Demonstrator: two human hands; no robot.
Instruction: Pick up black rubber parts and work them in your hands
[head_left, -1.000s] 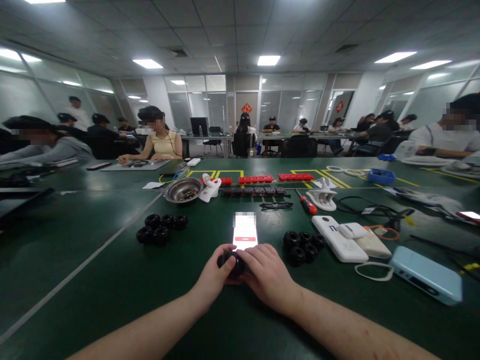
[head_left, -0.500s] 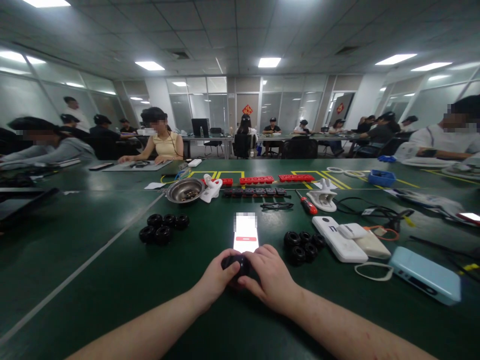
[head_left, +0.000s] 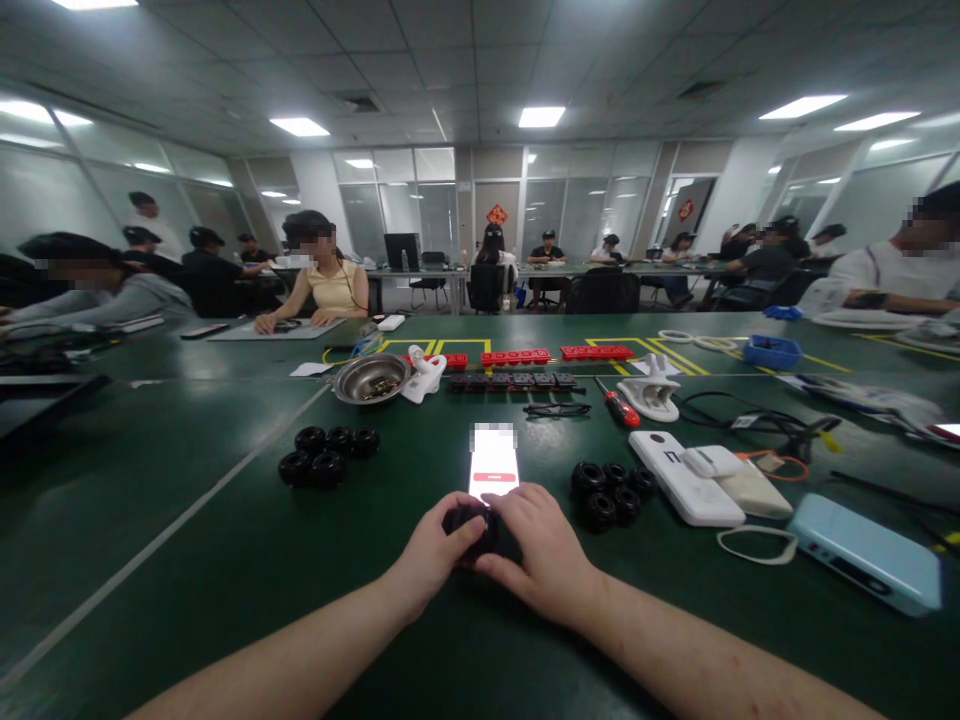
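Note:
At the near middle of the table, my left hand [head_left: 431, 545] has its thumb and fingers closed round a small black wheel [head_left: 482, 528]. My right hand [head_left: 546, 548] grips the same wheel from the other side, fingers curled over its top. Part of the wheel is hidden by the fingers. Just beyond both hands lies a phone [head_left: 495, 462] with a lit white screen and a red button. A group of similar black wheels [head_left: 327, 467] rests on the left, and another group of wheels [head_left: 601, 508] sits nearer my right hand.
Farther back are a metal bowl [head_left: 371, 380] of small parts, a black strip [head_left: 514, 383], red strips [head_left: 516, 357] and a red screwdriver [head_left: 622, 408]. White power banks [head_left: 684, 480] and a light-blue box [head_left: 866, 552] lie on the right. Co-workers sit around the green table [head_left: 247, 590].
The view has shifted slightly. Both hands stay on the wheel, my right fingers moving a little over it. The person in yellow across the table has moved a hand.

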